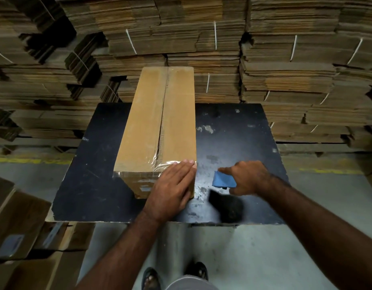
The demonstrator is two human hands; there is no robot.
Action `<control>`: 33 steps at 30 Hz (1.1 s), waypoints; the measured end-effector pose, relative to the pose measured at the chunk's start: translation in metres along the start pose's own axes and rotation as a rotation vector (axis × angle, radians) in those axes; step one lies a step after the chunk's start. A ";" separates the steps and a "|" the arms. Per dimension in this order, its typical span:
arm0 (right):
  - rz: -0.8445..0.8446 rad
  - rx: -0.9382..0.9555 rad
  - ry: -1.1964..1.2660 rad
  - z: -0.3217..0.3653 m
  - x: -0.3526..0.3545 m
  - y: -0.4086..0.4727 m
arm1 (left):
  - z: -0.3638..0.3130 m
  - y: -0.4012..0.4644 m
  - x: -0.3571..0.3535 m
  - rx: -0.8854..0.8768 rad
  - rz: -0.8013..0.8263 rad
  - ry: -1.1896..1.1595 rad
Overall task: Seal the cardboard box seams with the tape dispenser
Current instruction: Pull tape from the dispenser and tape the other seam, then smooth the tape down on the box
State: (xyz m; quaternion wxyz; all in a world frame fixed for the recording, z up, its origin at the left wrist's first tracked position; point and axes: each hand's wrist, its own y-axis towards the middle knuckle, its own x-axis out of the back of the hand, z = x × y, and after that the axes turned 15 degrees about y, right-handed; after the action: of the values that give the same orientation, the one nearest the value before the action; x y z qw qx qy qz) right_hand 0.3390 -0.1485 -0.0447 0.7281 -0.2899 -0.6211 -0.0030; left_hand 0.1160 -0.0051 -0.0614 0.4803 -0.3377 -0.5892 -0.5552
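Observation:
A long brown cardboard box (147, 126) lies lengthwise on the black table (93, 174), its top flaps meeting in a centre seam covered with clear tape. Clear tape also runs across the near top edge. My left hand (172, 189) lies flat with straight fingers on the box's near right corner, pressing the tape down. My right hand (248, 176) is to the right of the box above the table, fingers curled round the blue tape dispenser (222, 181). The dispenser's dark lower part is blurred.
Tall stacks of flattened, strapped cardboard (285, 59) fill the space behind and beside the table. More boxes (19, 227) sit on the floor at lower left. My feet stand on the grey concrete floor (264, 258) at the table's near edge.

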 end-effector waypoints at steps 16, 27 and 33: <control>-0.263 -0.582 0.470 0.013 -0.141 0.006 | -0.001 0.001 0.001 -0.009 0.056 0.040; -0.632 -0.426 0.583 0.030 -0.050 -0.023 | -0.005 0.000 0.006 -0.002 0.081 0.018; -0.933 0.126 0.855 0.097 0.020 -0.023 | 0.012 -0.034 0.040 0.567 -0.338 -0.249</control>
State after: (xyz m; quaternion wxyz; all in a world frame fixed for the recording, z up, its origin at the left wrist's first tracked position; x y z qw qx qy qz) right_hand 0.2475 -0.1191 -0.0114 0.8495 0.0816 -0.3354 -0.3989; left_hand 0.0695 -0.0040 -0.0340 0.3809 -0.1537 -0.8214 -0.3958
